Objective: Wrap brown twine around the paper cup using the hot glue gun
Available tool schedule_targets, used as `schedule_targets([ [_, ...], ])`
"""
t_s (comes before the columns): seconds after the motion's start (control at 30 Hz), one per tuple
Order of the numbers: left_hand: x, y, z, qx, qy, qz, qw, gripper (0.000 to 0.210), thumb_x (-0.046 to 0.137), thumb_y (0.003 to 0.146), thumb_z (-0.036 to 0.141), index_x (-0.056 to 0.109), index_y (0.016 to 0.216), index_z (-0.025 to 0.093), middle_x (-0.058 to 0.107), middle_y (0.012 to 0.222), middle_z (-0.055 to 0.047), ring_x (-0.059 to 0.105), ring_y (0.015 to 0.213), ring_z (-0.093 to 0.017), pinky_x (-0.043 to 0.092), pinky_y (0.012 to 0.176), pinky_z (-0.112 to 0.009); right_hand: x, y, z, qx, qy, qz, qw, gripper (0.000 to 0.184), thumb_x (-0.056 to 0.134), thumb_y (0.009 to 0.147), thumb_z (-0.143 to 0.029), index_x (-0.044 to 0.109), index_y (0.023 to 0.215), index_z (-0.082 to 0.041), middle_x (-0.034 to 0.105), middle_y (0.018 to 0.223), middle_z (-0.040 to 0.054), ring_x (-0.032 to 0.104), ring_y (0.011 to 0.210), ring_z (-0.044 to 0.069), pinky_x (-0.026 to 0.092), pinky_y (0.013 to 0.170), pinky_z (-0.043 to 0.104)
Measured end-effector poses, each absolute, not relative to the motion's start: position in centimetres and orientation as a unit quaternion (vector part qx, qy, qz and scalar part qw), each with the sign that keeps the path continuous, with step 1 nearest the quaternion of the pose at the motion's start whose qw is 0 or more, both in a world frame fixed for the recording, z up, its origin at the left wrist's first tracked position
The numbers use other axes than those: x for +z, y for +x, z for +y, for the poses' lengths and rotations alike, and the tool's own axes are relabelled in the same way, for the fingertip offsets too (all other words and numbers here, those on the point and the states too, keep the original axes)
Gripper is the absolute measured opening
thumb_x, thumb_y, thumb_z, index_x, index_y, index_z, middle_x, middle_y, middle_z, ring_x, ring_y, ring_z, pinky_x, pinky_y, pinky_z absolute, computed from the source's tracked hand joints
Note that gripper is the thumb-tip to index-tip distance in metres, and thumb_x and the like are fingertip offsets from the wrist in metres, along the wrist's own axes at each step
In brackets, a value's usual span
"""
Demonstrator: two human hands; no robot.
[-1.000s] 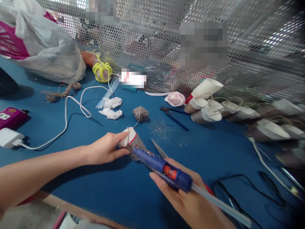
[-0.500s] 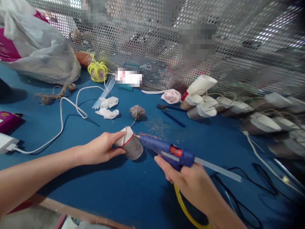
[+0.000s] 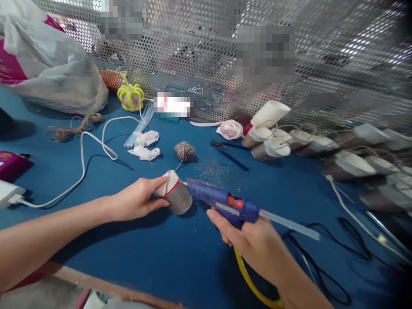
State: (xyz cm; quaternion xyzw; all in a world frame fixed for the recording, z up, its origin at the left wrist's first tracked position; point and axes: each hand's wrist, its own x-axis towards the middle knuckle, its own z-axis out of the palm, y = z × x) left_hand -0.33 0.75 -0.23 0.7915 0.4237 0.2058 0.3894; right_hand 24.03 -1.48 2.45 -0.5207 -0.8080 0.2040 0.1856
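Observation:
My left hand (image 3: 140, 198) grips a paper cup (image 3: 181, 200) by its white end, thumb below and fingers above. Grey yarn covers the cup's lower part, and a red line edges the wrapping. A strand runs from the cup to a grey ball of yarn (image 3: 184, 151) just behind it. In my right hand (image 3: 247, 240) is a blue hot glue gun (image 3: 222, 199), with a clear glue stick (image 3: 289, 224) poking out of its rear. The gun's nozzle points left and meets the cup near the red line; whether it touches cannot be made out.
Pliers (image 3: 230, 154) lie behind the gun, near a pink fabric rose (image 3: 229, 129). Several wrapped cups (image 3: 272, 148) stand at the right. White cable (image 3: 83, 159), tissue scraps (image 3: 146, 146), twine (image 3: 75, 128) and a plastic bag (image 3: 61, 68) occupy the left. A perforated metal screen (image 3: 206, 51) rises behind.
The view has shifted very slightly. Both hands hold nearly the same pose, with the nozzle still at the cup's red line.

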Motion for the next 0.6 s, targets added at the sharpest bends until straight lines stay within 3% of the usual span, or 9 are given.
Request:
schedule_targets([
  [0.13, -0.2, -0.3, 0.7, 0.209, 0.792, 0.421, 0.389, 0.029, 0.051, 0.081, 0.026, 0.049, 0.108, 0.014, 0.065, 0.085, -0.004, 0.059, 0.073, -0.016, 0.041, 0.064, -0.022, 2.5, 23.9, -2.2, 0.126, -0.496, -0.832, 0.216, 0.028, 0.045, 0.081, -0.042, 0.068, 0.075, -0.026, 0.056, 0.046, -0.002, 0.055, 0.043, 0.015, 0.047, 0.045, 0.027],
  [0.27, -0.2, -0.2, 0.8, 0.211, 0.796, 0.418, 0.384, 0.027, 0.05, 0.081, 0.028, 0.05, 0.104, 0.014, 0.063, 0.077, -0.003, 0.055, 0.065, -0.013, 0.04, 0.059, -0.021, 2.8, 23.4, -2.5, 0.124, -0.492, -0.833, 0.221, 0.022, 0.047, 0.08, -0.039, 0.063, 0.076, -0.024, 0.062, 0.061, 0.0009, 0.06, 0.055, 0.017, 0.049, 0.051, 0.028],
  [0.6, -0.3, -0.2, 0.8, 0.211, 0.795, 0.423, 0.379, 0.024, 0.051, 0.08, 0.025, 0.05, 0.1, 0.012, 0.061, 0.076, -0.003, 0.051, 0.064, -0.013, 0.04, 0.059, -0.02, 2.8, 21.9, -3.3, 0.135, -0.466, -0.846, 0.221, 0.009, 0.049, 0.081, -0.029, 0.051, 0.075, -0.022, 0.061, 0.062, -0.0016, 0.06, 0.055, 0.014, 0.047, 0.052, 0.024],
])
